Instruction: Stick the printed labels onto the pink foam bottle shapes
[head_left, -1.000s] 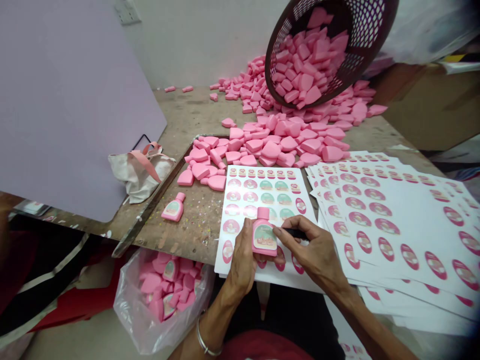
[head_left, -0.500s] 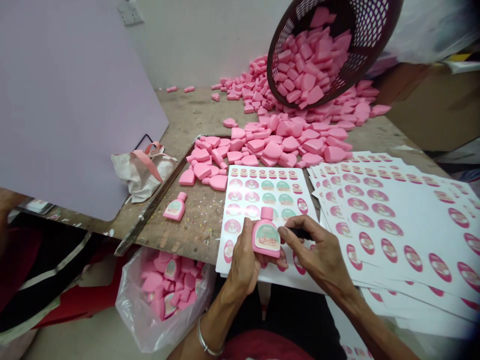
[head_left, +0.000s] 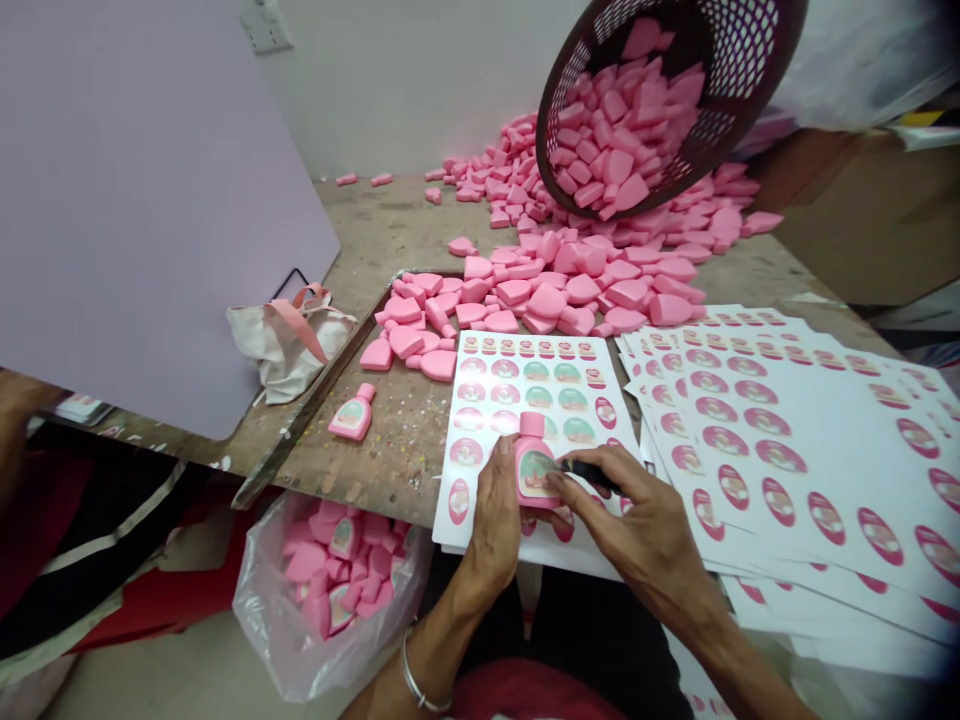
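My left hand (head_left: pixel 491 525) grips a small pink bottle-shaped piece (head_left: pixel 531 470) with a printed label on its face. My right hand (head_left: pixel 649 525) holds a slim black-handled tool (head_left: pixel 589 474), its tip at the label's right side, and its fingers cover part of the label. Both hands are over a white sticker sheet (head_left: pixel 525 385) printed with rows of round and oval labels. Its lower part is hidden by my hands. A labelled pink piece (head_left: pixel 352 414) lies on the wooden table (head_left: pixel 390 470) to the left of the sheet.
A heap of loose pink pieces (head_left: pixel 570 290) spreads across the table's back, below a tilted dark basket (head_left: pixel 667 100) full of them. Stacked label sheets (head_left: pixel 787 450) lie right. A plastic bag (head_left: pixel 322 600) of labelled pieces stands below the table edge. A co-worker's arm (head_left: pixel 19 410) shows far left.
The pink piece has turned slightly in my left hand. My right hand has moved the black tool onto its label, with the fingers now over the label. The view has shifted slightly.
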